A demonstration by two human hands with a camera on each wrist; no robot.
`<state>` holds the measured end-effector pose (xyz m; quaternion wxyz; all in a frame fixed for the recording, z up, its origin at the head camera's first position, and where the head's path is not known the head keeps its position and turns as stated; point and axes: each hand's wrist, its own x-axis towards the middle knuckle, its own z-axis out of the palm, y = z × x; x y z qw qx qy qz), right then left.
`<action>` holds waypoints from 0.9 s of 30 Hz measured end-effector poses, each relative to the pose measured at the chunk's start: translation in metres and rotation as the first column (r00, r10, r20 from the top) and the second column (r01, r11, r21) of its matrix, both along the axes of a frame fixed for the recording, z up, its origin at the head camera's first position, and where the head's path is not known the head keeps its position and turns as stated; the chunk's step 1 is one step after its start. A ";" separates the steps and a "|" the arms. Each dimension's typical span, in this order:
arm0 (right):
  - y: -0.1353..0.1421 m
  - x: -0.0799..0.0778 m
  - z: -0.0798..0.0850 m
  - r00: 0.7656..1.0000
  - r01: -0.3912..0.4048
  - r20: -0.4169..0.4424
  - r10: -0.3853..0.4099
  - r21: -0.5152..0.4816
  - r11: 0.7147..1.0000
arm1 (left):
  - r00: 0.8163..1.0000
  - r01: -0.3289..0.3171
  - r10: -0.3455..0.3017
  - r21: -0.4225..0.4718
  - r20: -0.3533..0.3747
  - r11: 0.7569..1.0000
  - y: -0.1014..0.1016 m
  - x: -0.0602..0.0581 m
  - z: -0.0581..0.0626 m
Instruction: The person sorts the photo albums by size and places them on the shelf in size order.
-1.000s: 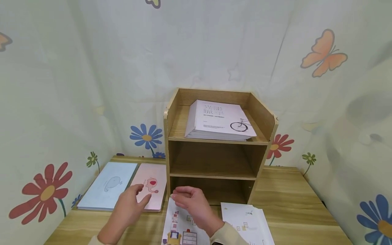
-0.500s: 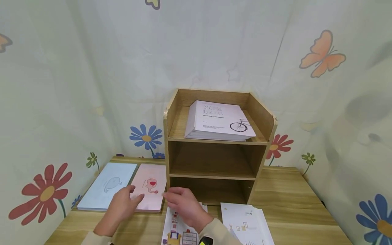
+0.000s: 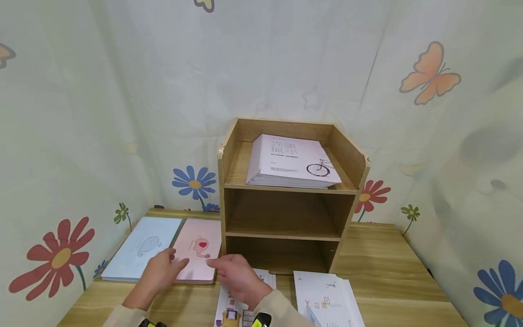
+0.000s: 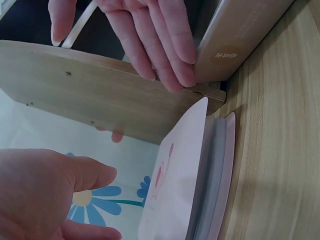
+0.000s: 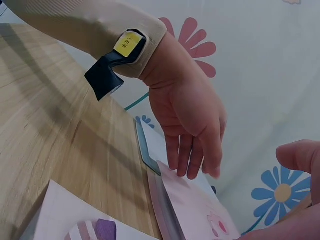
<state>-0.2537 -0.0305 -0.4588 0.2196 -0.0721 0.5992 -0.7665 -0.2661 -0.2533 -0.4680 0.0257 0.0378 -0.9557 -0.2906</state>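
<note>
A pink notebook with a red elephant on its cover lies left of the shelf unit. My left hand hovers by its lower left side, thumb and fingers spread apart. Over on the lower right side, my right hand reaches leftward with fingers extended, above an illustrated book. In the left wrist view the notebook shows its cover slightly raised off the pages. Neither hand holds anything. In the right wrist view the fingers of the left hand hang down close to the pink cover.
A light blue notebook with a whale lies to the left. A wooden shelf unit stands behind, with a stack of thick white books on top. Another pale booklet lies at front right on the wooden table.
Both hands have shifted left and slightly down, the right hand moving from over the illustrated book toward the pink notebook's lower right corner. The notebooks have stayed in place.
</note>
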 end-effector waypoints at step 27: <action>-0.039 -0.001 -0.006 0.985 0.168 0.014 -0.171 0.135 0.977 | 0.999 -0.030 0.031 -0.027 0.029 0.999 -0.010 -0.012 -0.005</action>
